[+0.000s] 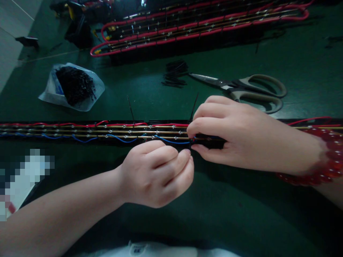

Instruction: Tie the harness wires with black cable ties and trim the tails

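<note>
Plastic bag (99, 85) — black ties (76, 85) inside. Left hand (157, 175): fingers pinching tie (190, 144); right hand (235, 132): fingers at strip (160, 132), grip unclear.

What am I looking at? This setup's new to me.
No machine here, only a person's two bare hands, pictured by a camera worn on the head. The left hand seems to pinch a thin black tie at a long strip carrying red and blue wires; the right hand is there too, its grip unclear. Beyond, on the green table, lie scissors, a loose pile of thin black pieces, a plastic bag of similar ones, and an assembly looped with red cable.
</note>
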Demonstrator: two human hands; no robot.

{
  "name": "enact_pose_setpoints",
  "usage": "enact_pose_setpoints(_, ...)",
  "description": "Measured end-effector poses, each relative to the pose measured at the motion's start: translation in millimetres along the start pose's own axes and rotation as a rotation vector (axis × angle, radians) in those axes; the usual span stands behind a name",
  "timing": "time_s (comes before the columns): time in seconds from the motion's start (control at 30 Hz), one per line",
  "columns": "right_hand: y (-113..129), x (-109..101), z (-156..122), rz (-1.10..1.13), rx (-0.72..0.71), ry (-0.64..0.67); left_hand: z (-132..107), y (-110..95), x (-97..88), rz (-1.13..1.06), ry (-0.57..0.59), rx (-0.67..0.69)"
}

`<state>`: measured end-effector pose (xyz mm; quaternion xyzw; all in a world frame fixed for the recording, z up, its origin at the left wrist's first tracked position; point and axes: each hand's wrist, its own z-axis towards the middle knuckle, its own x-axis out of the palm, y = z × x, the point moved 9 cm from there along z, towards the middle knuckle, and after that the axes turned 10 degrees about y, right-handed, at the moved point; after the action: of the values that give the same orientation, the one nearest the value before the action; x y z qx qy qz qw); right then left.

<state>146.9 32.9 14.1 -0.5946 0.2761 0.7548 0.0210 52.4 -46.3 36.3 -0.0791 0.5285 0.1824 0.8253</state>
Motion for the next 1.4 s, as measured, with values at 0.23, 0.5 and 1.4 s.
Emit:
enact_pose_setpoints(0.23, -0.7, 1.2, 0.1, -0.015, 0.012, 0.012, 1.2, 0.2, 4.7, 0.035, 0.024, 0.006)
enact_pose_setpoints(0.5, -0.4, -0.1, 0.4, -0.014, 0.017, 0.017, 2.6, 0.6, 16.5, 0.025, 0.133, -0.011)
enact_pose_setpoints(1.4, 3.9, 2.9, 0.7, -0.130, 0.000, 0.031, -3.2, 4.5, 3.5, -0.133, -0.024, 0.014)
